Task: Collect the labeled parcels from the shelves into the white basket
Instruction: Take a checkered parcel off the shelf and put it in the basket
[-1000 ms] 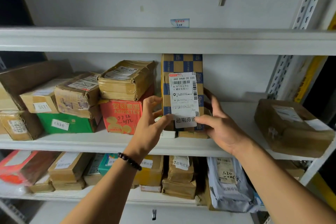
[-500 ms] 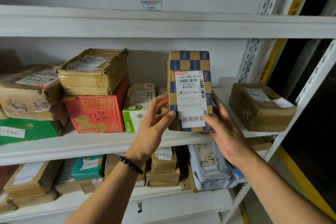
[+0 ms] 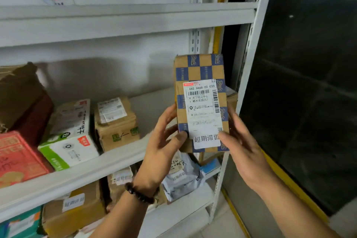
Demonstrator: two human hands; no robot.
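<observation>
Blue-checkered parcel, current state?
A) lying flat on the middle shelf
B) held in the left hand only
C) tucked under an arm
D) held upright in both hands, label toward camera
D: the left hand and the right hand grip the lower sides of the blue-checkered parcel, which stands upright in front of the shelving with its white label facing the camera.

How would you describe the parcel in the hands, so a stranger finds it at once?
Find the right end of the white shelves. There the left hand and right hand hold one parcel upright before the middle shelf. Only it has blue-and-tan checks under its long white label.
</observation>
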